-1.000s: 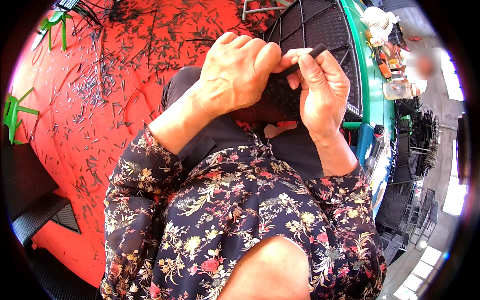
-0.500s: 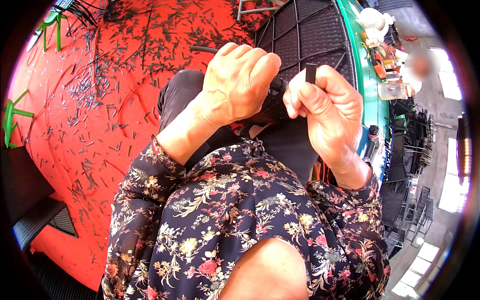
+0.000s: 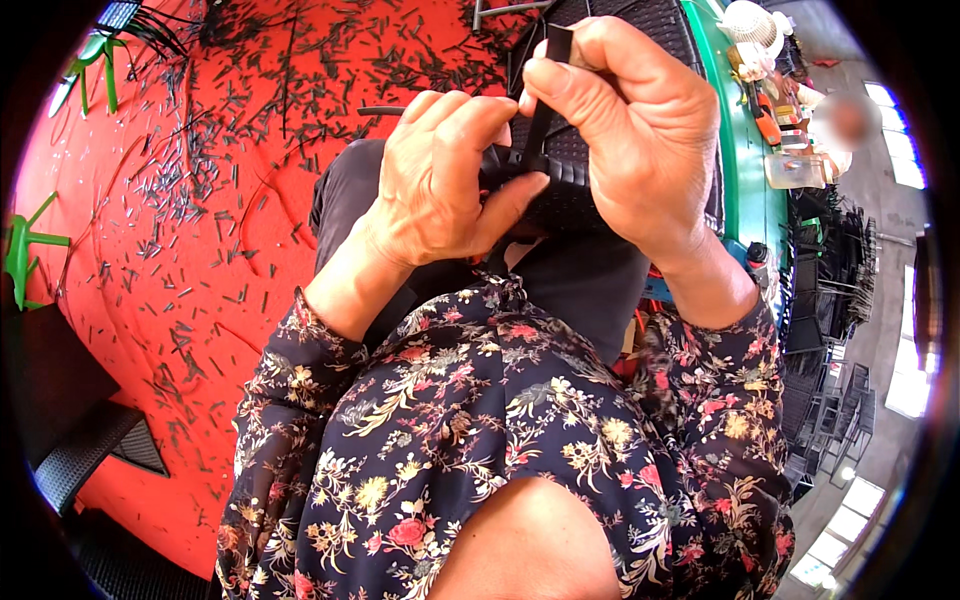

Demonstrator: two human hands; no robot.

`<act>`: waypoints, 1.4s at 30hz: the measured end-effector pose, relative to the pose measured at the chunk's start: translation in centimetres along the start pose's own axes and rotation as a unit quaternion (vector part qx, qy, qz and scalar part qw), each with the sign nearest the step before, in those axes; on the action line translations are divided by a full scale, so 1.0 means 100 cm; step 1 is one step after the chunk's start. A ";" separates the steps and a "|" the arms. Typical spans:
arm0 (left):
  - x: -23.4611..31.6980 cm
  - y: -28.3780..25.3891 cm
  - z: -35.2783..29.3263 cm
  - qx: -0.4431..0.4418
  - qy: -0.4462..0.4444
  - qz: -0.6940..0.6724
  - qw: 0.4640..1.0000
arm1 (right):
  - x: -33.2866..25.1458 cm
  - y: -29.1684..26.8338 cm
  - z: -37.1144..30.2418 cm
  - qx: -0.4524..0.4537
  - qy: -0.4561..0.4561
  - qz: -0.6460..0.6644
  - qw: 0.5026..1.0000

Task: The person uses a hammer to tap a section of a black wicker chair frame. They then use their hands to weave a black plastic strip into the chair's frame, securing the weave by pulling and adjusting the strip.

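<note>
A flat black strip (image 3: 541, 130) stands up from a dark, strip-wrapped bar (image 3: 570, 172) in front of my lap. My right hand (image 3: 645, 140) is closed, pinching the strip's upper end between thumb and fingers. My left hand (image 3: 440, 180) curls round the bar on the left of the strip, its thumb lying below. Most of what lies in the left palm is hidden. A thin dark end (image 3: 380, 110) sticks out past the left knuckles. Beyond the hands is a black woven panel (image 3: 640, 70) crossed by ridges.
Many short black offcuts (image 3: 330, 70) litter the red floor (image 3: 230, 340). Green stools (image 3: 22, 245) and a dark woven chair (image 3: 90, 440) are at the left. On the right, a green table (image 3: 745, 200) holds a clear plastic box (image 3: 795, 172) and a white hat (image 3: 752, 28). A person (image 3: 845, 130) is beyond it.
My right hand has moved up and left, raising a longer stretch of strip from the bar. My left hand has rolled and shifted slightly left and down, its thumb now lower.
</note>
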State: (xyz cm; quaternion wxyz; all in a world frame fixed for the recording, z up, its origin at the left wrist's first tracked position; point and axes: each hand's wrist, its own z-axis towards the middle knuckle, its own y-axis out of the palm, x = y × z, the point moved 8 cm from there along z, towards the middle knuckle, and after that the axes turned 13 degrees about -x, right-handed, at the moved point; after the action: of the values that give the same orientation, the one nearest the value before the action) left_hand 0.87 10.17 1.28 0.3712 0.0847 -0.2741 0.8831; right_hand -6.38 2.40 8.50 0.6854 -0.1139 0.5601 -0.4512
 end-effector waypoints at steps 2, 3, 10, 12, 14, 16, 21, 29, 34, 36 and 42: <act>-0.002 0.001 -0.003 0.003 -0.009 -0.028 1.000 | 0.001 0.001 0.004 0.016 0.005 0.012 1.000; -0.003 0.001 -0.005 0.006 -0.026 -0.039 0.999 | 0.002 0.001 0.006 0.025 0.008 0.019 0.999; -0.007 0.003 -0.011 -0.021 -0.089 -0.083 0.992 | 0.027 -0.003 0.009 0.049 -0.005 0.097 0.994; -0.002 0.002 -0.007 -0.065 -0.079 -0.050 0.994 | 0.014 -0.006 0.008 0.046 -0.089 -0.016 0.995; -0.002 0.000 -0.006 -0.058 -0.074 -0.057 0.994 | -0.008 -0.002 0.010 0.030 -0.257 -0.189 0.947; -0.004 -0.001 -0.006 -0.041 -0.077 -0.073 0.993 | -0.009 -0.002 0.006 0.004 -0.305 -0.256 0.917; -0.005 -0.005 -0.007 -0.014 -0.071 -0.079 0.994 | -0.007 0.007 0.003 -0.155 -0.233 -0.316 0.906; -0.008 -0.008 -0.009 -0.001 -0.084 -0.103 0.991 | 0.005 0.001 0.007 -0.143 -0.142 -0.163 0.966; -0.004 -0.016 -0.004 -0.012 -0.052 -0.063 0.997 | 0.036 0.015 0.008 -0.180 0.122 0.229 0.949; -0.003 -0.016 -0.002 -0.018 -0.045 -0.060 0.997 | 0.048 0.021 0.006 -0.200 0.185 0.319 0.908; -0.003 -0.017 -0.002 -0.008 -0.052 -0.078 0.996 | 0.063 0.032 0.002 -0.217 0.200 0.386 0.874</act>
State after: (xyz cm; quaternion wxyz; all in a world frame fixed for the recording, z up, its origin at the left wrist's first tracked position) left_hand 2.30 11.07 1.70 0.4248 0.1491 -0.2923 0.8437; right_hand -4.81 -0.54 2.24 0.6366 0.0578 0.7684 -0.0309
